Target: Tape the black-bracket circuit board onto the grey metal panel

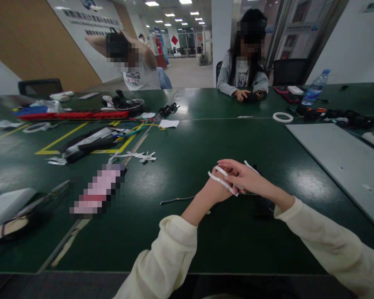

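My left hand (216, 189) is raised over the green table, with white tape strips (222, 182) across its back. Its fingers are mostly hidden behind my right hand, so their pose does not show. My right hand (247, 178) lies across it, fingers apart and slightly bent, fingertips touching the left hand's back by the strips. Another white strip (251, 167) sticks up along the right hand's back. Below the hands, a black object (263, 205) is partly covered; I cannot make out its kind. A thin dark cord (177, 200) lies to the left.
A phone (98, 189), crossed tape strips (141, 156) and a black-and-white bundle (92, 143) lie left. To the right are a grey panel (336, 166), a tape roll (282, 117) and a water bottle (316, 88). Two people sit across the table (205, 145).
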`<state>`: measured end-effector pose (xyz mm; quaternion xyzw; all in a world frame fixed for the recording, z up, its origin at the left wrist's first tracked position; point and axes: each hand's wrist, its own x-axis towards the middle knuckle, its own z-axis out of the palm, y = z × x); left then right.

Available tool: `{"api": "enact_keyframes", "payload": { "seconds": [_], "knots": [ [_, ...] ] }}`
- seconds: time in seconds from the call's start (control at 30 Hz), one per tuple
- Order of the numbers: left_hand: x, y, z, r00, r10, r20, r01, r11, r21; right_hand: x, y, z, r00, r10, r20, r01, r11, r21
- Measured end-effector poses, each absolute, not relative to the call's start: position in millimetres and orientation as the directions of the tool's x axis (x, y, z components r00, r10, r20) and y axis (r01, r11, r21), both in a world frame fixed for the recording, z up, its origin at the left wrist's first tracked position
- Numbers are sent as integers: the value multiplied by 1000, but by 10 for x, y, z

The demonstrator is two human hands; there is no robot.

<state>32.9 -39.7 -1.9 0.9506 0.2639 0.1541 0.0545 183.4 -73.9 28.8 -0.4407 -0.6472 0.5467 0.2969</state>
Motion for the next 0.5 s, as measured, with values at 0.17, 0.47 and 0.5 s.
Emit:
{"api": "enact_keyframes", "payload": {
  "seconds": [0.17,0.47,0.5],
  "knots": [
    [363,-421,6,767,586,261,547,-810,213,1874,-743,356,-404,911,-77,158,-13,-987],
    [342,-415,-30,756,600,261,557,-800,224,1886,-766,265,-334,938,-94,150,-45,-988],
    [341,-418,-26,757,599,261,558,-801,217,1889,-771,263,-333,938,-96,144,-50,-988]
  ]
}}
